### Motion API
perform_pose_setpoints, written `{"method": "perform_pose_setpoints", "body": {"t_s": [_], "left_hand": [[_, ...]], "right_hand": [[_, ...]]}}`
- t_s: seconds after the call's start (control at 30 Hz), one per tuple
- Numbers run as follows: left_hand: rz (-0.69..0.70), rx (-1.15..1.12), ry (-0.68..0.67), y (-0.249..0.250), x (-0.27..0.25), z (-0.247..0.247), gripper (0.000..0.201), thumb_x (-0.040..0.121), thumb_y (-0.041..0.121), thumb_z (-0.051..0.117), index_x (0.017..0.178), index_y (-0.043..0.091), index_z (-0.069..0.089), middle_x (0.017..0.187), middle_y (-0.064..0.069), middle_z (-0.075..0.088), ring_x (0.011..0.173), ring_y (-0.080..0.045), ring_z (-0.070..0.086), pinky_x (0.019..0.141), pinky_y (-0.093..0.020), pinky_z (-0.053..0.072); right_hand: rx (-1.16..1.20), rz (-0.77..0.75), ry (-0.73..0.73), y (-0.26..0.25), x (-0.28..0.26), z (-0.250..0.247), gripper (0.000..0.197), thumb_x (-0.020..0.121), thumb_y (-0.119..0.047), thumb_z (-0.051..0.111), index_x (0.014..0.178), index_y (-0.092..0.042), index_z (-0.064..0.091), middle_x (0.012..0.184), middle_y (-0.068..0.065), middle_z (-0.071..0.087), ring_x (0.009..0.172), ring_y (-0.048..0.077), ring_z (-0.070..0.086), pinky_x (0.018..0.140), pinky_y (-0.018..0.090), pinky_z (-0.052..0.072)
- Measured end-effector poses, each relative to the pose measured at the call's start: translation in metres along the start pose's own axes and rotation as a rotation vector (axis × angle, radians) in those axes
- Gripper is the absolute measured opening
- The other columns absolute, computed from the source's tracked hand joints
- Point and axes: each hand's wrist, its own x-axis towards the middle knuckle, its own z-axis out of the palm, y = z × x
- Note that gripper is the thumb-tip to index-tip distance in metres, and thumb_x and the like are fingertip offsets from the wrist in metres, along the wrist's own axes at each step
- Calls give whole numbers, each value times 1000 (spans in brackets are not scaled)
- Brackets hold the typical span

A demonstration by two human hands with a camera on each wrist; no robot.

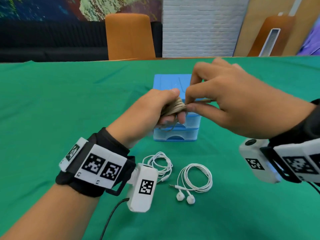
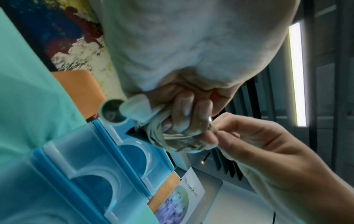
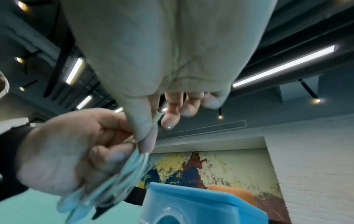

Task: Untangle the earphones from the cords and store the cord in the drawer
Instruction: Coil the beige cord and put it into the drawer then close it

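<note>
The head view looks forward and down from above the green table [image 1: 52, 101], taking in both hands, the blue drawer box [image 1: 171, 80] behind them and the far wall. The left wrist view sits close under the left hand [image 2: 184, 115], looking along the palm towards its fingers, with the drawer box [image 2: 80, 174] close at lower left and the ceiling beyond. The right wrist view sits just as close under the right hand [image 3: 153, 75], facing up and forward, with the left hand [image 3: 63, 153] at lower left. All three views share the two hands meeting over the drawer box [image 3: 191, 203].
</note>
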Motion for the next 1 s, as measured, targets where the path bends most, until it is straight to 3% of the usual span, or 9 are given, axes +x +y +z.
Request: {"method": "perform_pose_setpoints", "body": {"t_s": [0.07,0.2,0.3,0.43,0.57,0.63,0.7,0.83,1.0], "left_hand": [[-28,-106,7,-3,1,-1,46,104,23,33,71,2,58,56,-8,28,47,-13,24,41,-21,22],[-61,-163,31,-10,1,-6,31,88,29,43,66,13,56,59,-4,20,47,-16,22,55,-47,8],[-51,-133,16,-12,2,-8,29,93,21,48,66,10,51,56,-1,21,48,-18,18,52,-40,8],[-41,-297,-19,-12,4,-9,28,98,13,41,71,7,46,58,0,16,50,-16,10,51,-31,15],[-42,-479,-22,-12,5,-10,29,98,18,37,72,11,44,57,4,18,49,-13,9,56,-33,13],[-34,-541,-10,-13,4,-10,29,98,19,38,71,11,44,55,5,20,49,-12,10,61,-36,7],[-28,-594,13,-13,4,-12,29,97,20,39,70,11,46,54,5,22,49,-11,11,62,-37,4],[-18,-646,64,-15,5,-14,33,96,23,36,68,10,48,54,3,24,53,-14,10,65,-39,3],[-60,-627,187,-21,11,-10,42,106,29,36,72,8,52,57,-2,45,50,-13,38,52,-24,29]], "right_hand": [[21,-12,67,3,2,4,25,92,-40,54,88,-23,72,89,0,49,78,20,41,68,41,42],[70,19,145,1,6,12,25,89,-34,59,88,-18,77,83,-1,43,69,20,43,60,37,40],[-4,52,162,0,11,17,27,87,-32,56,90,-17,78,80,-1,42,69,22,41,58,35,36],[62,70,227,2,18,24,25,87,-28,58,92,-17,80,76,3,58,70,26,55,63,39,46],[478,234,382,-3,20,40,19,83,-16,68,95,-23,82,78,-8,74,69,12,66,69,23,51],[784,292,376,-9,19,45,28,79,-7,63,98,-18,81,87,0,78,84,22,74,83,40,59],[1117,307,366,-13,17,47,29,78,-2,60,100,-11,78,95,16,77,94,32,73,93,50,56],[1191,245,361,-14,18,55,25,85,2,68,110,2,72,102,18,76,98,29,73,98,45,55],[1178,272,390,-12,24,71,14,91,10,61,102,8,70,89,15,74,79,24,72,86,43,60]]}}
